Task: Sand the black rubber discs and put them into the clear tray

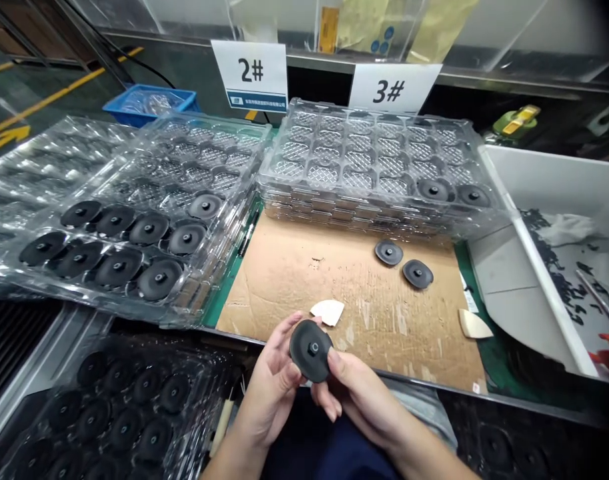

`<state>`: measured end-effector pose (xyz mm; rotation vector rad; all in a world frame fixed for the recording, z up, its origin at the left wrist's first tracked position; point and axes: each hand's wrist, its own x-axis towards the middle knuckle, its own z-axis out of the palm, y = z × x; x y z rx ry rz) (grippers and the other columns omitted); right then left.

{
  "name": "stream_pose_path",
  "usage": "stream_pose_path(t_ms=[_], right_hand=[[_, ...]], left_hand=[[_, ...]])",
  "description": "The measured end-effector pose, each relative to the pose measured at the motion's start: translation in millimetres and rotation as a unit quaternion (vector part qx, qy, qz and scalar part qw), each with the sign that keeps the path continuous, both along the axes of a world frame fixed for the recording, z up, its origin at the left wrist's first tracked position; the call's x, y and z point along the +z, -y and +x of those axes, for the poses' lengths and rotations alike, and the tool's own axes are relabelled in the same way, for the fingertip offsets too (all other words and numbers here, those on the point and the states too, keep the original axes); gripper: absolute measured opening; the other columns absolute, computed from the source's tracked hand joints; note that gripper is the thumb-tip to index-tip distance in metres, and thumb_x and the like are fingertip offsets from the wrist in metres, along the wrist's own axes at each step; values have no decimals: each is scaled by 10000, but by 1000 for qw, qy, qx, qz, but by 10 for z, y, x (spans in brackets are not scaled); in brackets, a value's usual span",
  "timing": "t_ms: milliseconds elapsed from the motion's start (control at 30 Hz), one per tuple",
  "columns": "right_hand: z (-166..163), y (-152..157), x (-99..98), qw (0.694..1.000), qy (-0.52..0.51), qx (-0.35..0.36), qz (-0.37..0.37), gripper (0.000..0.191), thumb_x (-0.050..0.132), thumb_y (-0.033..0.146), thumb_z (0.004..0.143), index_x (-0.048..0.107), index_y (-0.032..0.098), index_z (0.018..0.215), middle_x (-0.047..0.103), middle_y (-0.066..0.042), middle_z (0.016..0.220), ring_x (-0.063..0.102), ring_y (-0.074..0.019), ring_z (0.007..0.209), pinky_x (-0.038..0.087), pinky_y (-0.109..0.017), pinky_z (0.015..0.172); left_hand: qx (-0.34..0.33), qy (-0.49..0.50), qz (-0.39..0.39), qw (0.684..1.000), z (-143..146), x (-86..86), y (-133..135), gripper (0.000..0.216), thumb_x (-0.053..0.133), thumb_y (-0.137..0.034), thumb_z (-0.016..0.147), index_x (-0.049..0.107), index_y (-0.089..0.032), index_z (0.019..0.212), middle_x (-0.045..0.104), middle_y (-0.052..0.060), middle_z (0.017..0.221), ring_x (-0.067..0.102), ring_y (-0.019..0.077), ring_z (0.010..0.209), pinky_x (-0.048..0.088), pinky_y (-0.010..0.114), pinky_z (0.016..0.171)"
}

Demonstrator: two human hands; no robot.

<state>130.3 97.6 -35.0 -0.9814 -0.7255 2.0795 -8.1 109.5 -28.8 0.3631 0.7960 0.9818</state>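
Note:
Between my two hands is a black, rounded disc-like part (pixel 304 359) with a small raised stud at its centre, held just over the near edge of the cardboard. My left hand (pixel 277 373) grips its left side, thumb in front. My right hand (pixel 347 380) pinches the right rim between thumb and fingers. A white wedge-shaped piece (pixel 328 311) lies on the cardboard (pixel 294 267) just beyond my fingers. Two similar black parts, one (pixel 388 253) slightly left of the other (pixel 418 274), rest farther off to the right.
A clear compartment tray (pixel 204 293) at left holds several black parts. Stacked clear trays (pixel 359 160) stand at the back, with two parts in front pockets. A white bin (pixel 539 293) with black scraps is at right. Another filled tray (pixel 124 413) sits lower left. A blue basket (pixel 184 103) stands behind.

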Motion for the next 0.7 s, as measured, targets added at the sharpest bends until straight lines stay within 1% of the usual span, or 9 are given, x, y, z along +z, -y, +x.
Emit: stream_pose_path(t_ms=[200, 300, 333, 367, 433, 467, 500, 600, 700], right_hand=[[-89, -35, 9, 999, 24, 35, 28, 521, 331, 561, 884, 548, 123, 704, 516, -9, 479, 370, -66, 401, 278, -199, 447], [65, -82, 29, 977, 171, 40, 124, 474, 345, 500, 902, 627, 134, 797, 557, -27, 552, 469, -108, 483, 372, -238, 518], [134, -103, 14, 947, 267, 10, 178, 408, 384, 457, 901, 648, 149, 860, 579, -40, 618, 513, -132, 567, 404, -261, 578], [203, -127, -20, 896, 375, -25, 237, 335, 425, 408, 894, 653, 168, 946, 598, -58, 711, 539, -159, 672, 423, -289, 646], [314, -181, -145, 756, 553, -58, 344, 296, 476, 334, 874, 611, 211, 1106, 593, -99, 948, 521, -212, 855, 431, -363, 761], [349, -211, -231, 709, 596, -50, 374, 326, 500, 316, 858, 583, 225, 1160, 565, -115, 1055, 502, -232, 901, 430, -400, 792], [370, -244, -324, 683, 615, -33, 393, 359, 516, 301, 845, 558, 234, 1196, 538, -124, 1123, 490, -244, 918, 432, -427, 804], [378, -365, -569, 679, 609, -12, 409, 357, 488, 236, 851, 554, 244, 1201, 504, -126, 1169, 482, -245, 938, 435, -450, 826], [366, -497, -641, 686, 598, -29, 413, 327, 398, 170, 874, 600, 207, 1127, 510, -125, 1094, 500, -225, 938, 446, -413, 817]], left_hand=[[-7, 88, -28, 996, -101, -55, 31, 599, 694, -335, 693, 456, -262, 1239, 559, 99, 1252, 468, 265, 1197, 358, 351, 998], [19, 120, -27, 992, -165, -68, -4, 512, 663, -323, 728, 475, -293, 1204, 560, 78, 1248, 458, 303, 1202, 336, 426, 1017], [33, 126, -29, 991, -187, -70, -22, 471, 649, -314, 743, 489, -296, 1185, 559, 70, 1248, 451, 314, 1205, 332, 446, 1019], [49, 132, -32, 990, -208, -71, -42, 433, 633, -304, 758, 500, -298, 1170, 559, 62, 1249, 444, 323, 1209, 332, 458, 1020], [76, 138, -43, 987, -241, -72, -79, 392, 601, -291, 786, 504, -311, 1165, 566, 44, 1241, 432, 322, 1218, 338, 461, 1022], [86, 139, -49, 985, -251, -73, -94, 388, 590, -290, 795, 500, -318, 1171, 573, 37, 1232, 432, 312, 1220, 337, 450, 1027], [94, 137, -55, 984, -254, -73, -106, 393, 586, -296, 797, 497, -322, 1178, 576, 34, 1229, 433, 302, 1221, 333, 435, 1034], [106, 129, -69, 984, -235, -75, -128, 423, 598, -342, 781, 492, -316, 1189, 562, 51, 1252, 445, 285, 1216, 312, 410, 1052], [106, 126, -77, 983, -193, -73, -136, 440, 602, -365, 772, 486, -301, 1192, 557, 82, 1261, 466, 278, 1200, 310, 409, 1052]])
